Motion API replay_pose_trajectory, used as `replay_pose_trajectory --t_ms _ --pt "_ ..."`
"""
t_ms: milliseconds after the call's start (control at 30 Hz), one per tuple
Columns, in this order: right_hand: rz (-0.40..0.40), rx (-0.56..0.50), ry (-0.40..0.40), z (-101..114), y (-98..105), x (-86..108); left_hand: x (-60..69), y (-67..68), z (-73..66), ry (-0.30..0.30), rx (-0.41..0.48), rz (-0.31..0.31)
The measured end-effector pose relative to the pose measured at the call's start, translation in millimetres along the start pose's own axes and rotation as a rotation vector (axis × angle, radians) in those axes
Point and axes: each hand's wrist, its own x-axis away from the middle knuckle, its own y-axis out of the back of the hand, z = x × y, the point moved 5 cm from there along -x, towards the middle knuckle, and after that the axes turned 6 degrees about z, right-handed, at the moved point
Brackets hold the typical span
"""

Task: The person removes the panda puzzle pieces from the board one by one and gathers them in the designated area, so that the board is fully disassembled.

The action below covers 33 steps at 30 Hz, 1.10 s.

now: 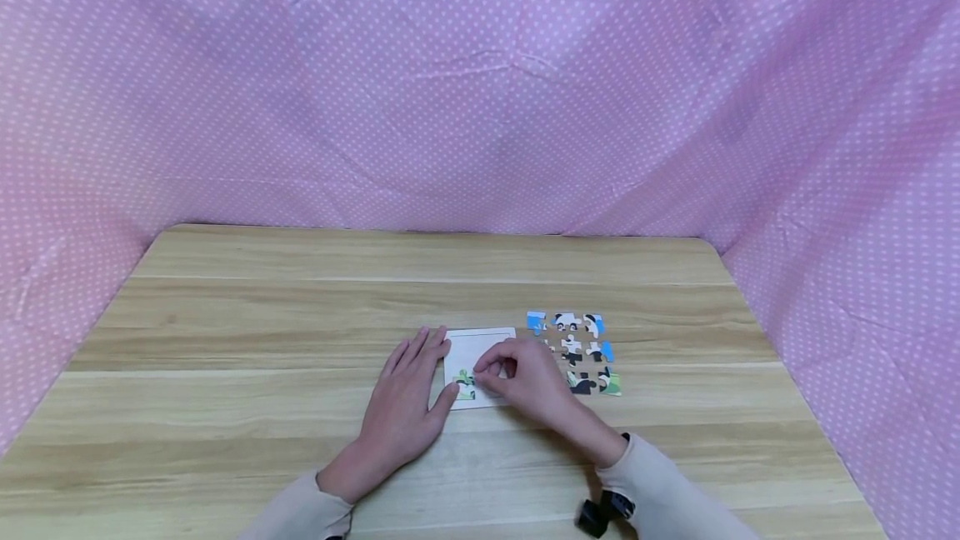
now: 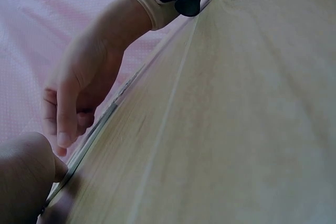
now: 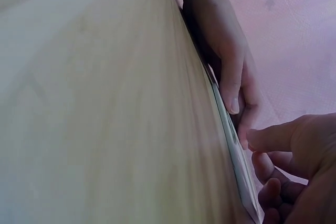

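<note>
A white puzzle board (image 1: 480, 346) lies flat on the table, with a puzzle piece (image 1: 465, 390) showing green and black-and-white print in its lower left corner. My left hand (image 1: 405, 407) lies palm down at the board's left side, fingers extended and thumb beside the piece. From the right, my right hand (image 1: 528, 377) reaches over the board, its thumb and forefinger pinching at the piece's right edge. In the right wrist view the right hand's fingertips (image 3: 257, 139) come together, with the left hand (image 3: 236, 72) beyond. The fingers cover part of the piece.
Right of the board, several loose panda puzzle pieces (image 1: 572, 348) lie in rough rows, some partly behind the right hand. They rest on a wooden table (image 1: 300, 315). Pink dotted cloth (image 1: 480, 107) hangs around its back and sides.
</note>
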Motion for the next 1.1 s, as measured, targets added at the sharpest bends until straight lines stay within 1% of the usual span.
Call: replay_pose_trajectory --t_ms 133,167,200,367,400,433,567,733,1000,1100 --pt "0.016 -0.012 0.025 -2.1 -4.0 -1.1 -0.1 0.1 -0.3 -0.004 -0.004 0.001" --pt "0.013 -0.004 0.045 -7.6 -6.2 -1.8 -0.2 0.2 -0.6 -0.005 -0.005 0.001" --pt "0.013 -0.003 0.048 -8.1 -6.6 -2.0 -0.3 0.2 -0.8 -0.005 -0.006 0.001" --pt "0.017 0.016 0.025 -6.9 -7.2 -2.9 -0.4 0.4 -1.0 -0.006 -0.005 0.002" --pt "0.024 0.013 -0.005 -1.2 -5.5 -2.4 -0.3 0.5 -0.9 -0.006 -0.005 0.002" --pt "0.028 0.016 -0.018 -0.4 -5.5 -2.6 -0.3 0.5 -0.7 -0.006 -0.006 0.002" --pt "0.037 0.033 -0.052 1.3 -5.9 -2.8 0.2 0.6 -0.1 -0.009 -0.008 0.003" --pt "0.02 0.048 -0.027 0.2 -7.4 -2.2 0.7 1.0 0.1 -0.012 0.007 0.002" --pt "0.008 0.076 -0.036 0.8 -8.7 -2.1 0.9 0.0 1.3 -0.013 0.015 -0.001" --pt "-0.01 0.08 -0.017 -1.0 -8.9 -1.7 0.6 -0.1 1.7 -0.012 0.018 -0.004"
